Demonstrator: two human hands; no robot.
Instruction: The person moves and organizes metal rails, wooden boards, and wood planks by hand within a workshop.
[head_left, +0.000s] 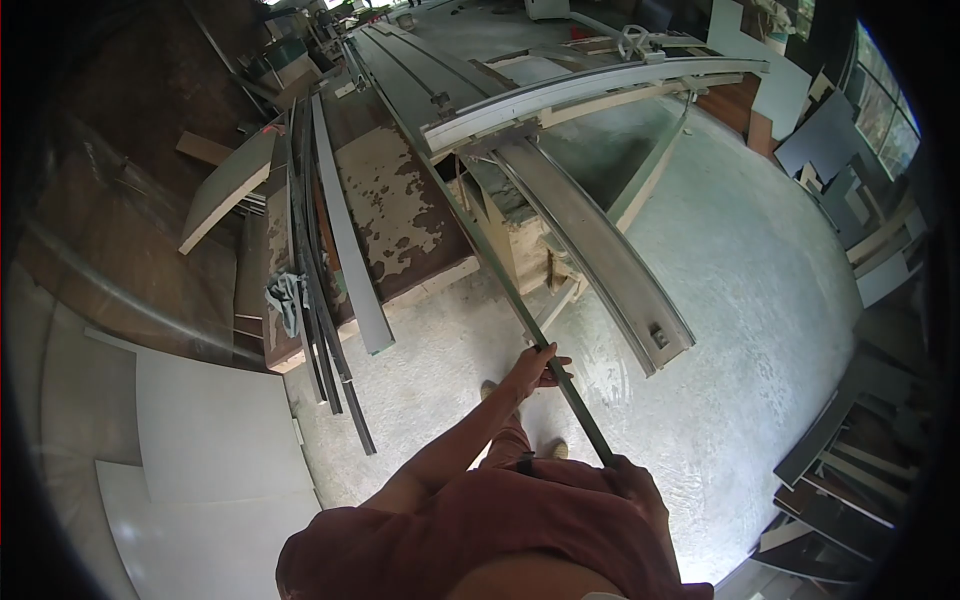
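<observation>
A long, narrow dark green strip (500,275) runs from the far end of the saw table down to my body. Partway along its near length, my left hand (540,368) is closed around it, the thumb on top and fingers showing on the far side. My right hand (632,478) is at the strip's near end, close to my waist. It looks closed on that end, though most of its fingers are hidden. The strip passes beside the saw table (415,60) and its pale metal crosswise fence (590,88).
A wide metal rail (600,255) juts toward me on the right. To the left, several dark strips and a grey board (345,230) lie on a worn bench (400,200) with a rag (287,300). White panels (215,430) lean at left; offcuts (850,470) stand at right.
</observation>
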